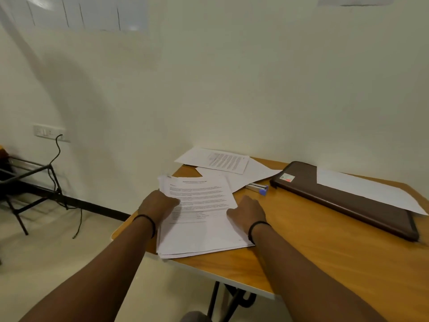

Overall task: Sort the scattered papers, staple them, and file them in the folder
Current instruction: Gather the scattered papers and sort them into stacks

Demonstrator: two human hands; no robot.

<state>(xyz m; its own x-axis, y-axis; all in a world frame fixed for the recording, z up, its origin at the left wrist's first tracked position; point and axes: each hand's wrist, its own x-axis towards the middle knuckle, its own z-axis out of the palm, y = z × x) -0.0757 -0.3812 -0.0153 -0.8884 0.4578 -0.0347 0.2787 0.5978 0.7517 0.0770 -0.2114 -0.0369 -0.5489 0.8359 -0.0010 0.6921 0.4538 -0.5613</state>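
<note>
A stack of printed papers (pixel 199 219) lies at the near left corner of the wooden table (pixel 325 247). My left hand (pixel 157 205) grips the stack's left edge, thumb on top. My right hand (pixel 247 212) rests on the stack's right edge with fingers bent over the sheets. More loose sheets (pixel 218 160) lie at the back by the wall, and one sheet (pixel 366 189) lies on the brown folder (pixel 336 201) at the right. A stapler with a blue end (pixel 258 188) pokes out from under a sheet, between the stack and the folder.
The table stands against a pale wall. To the left on the floor is a black metal frame (pixel 30 182) with a cable (pixel 55 163) hanging from a wall socket (pixel 48 132). The table's black legs (pixel 232 300) show below its near edge.
</note>
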